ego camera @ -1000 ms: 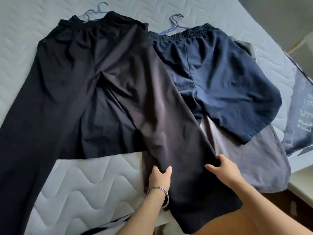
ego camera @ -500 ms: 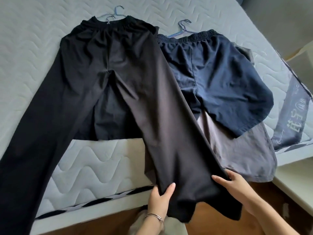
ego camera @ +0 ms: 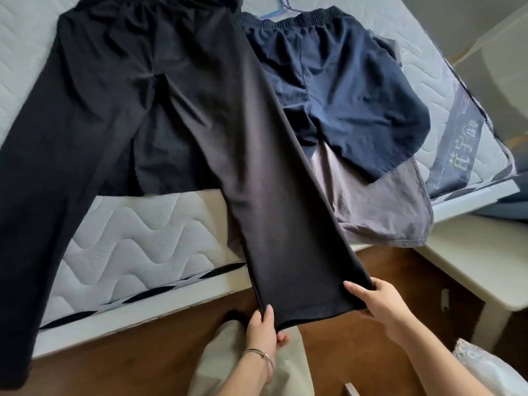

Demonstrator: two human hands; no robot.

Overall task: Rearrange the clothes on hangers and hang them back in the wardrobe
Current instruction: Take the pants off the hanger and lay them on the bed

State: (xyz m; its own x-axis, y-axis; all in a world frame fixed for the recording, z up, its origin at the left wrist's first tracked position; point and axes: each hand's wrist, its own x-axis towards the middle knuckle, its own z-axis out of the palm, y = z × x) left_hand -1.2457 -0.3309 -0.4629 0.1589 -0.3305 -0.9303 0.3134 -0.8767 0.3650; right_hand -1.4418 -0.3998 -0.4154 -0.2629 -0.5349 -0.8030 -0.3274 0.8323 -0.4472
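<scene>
now both hands, left (ego camera: 264,327) and right (ego camera: 380,305), pinch the black trousers' (ego camera: 171,110) hem corners.

On the far right, a grey-blue fabric band (ego camera: 454,150) along the white quilted mattress's (ego camera: 137,241) side bore pale Chinese characters, seemingly "花宇"; the smaller characters and cursive script beside them were illegible.

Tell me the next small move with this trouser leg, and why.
Probably carry the hem across onto the other leg: left hand and right hand each pinch a hem corner of the black trousers, whose legs lie splayed apart.
</scene>
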